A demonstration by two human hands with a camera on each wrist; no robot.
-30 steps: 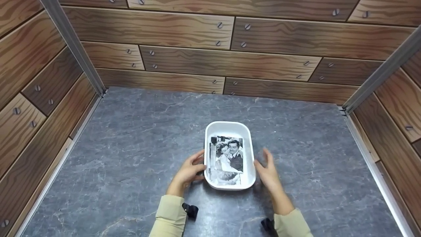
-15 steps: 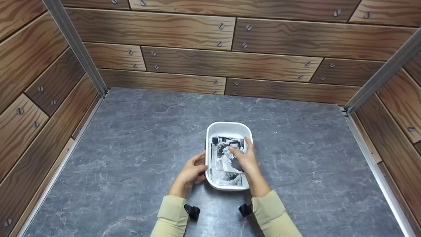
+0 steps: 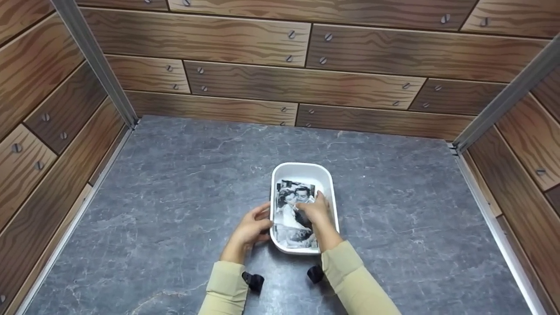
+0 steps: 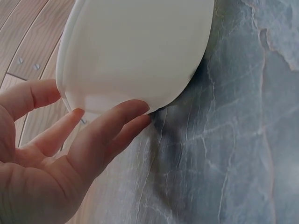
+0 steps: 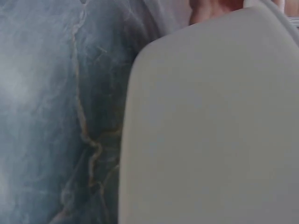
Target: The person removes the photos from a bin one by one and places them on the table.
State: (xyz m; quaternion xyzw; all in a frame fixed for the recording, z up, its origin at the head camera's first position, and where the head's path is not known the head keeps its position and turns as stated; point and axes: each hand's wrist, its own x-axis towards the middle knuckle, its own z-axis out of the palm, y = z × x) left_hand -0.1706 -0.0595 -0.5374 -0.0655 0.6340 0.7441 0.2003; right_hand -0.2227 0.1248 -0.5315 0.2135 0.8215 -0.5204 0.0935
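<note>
A white oblong tray (image 3: pixel 301 166) stands on the grey marble-look table (image 3: pixel 175 183), with black-and-white photos (image 3: pixel 286 205) stacked inside it. My left hand (image 3: pixel 253 227) rests against the tray's left outer wall, its fingers relaxed and nearly straight. In the left wrist view those fingers (image 4: pixel 112 126) touch the underside of the tray (image 4: pixel 135 46). My right hand (image 3: pixel 316 212) reaches into the tray, fingers bent down and pinching the top photo near its middle. The right wrist view shows only the tray's outer wall (image 5: pixel 210 130) close up.
Wood-plank panels (image 3: pixel 306 83) wall the table at the back and on both sides, with metal posts (image 3: pixel 94 65) in the corners. Bare grey table surface lies all around the tray. Beige sleeves (image 3: pixel 225 288) cover both forearms.
My right hand came from beside the tray's right wall into the tray, lay flat on the photos, and now curls its fingers on the top one. The left hand stayed put.
</note>
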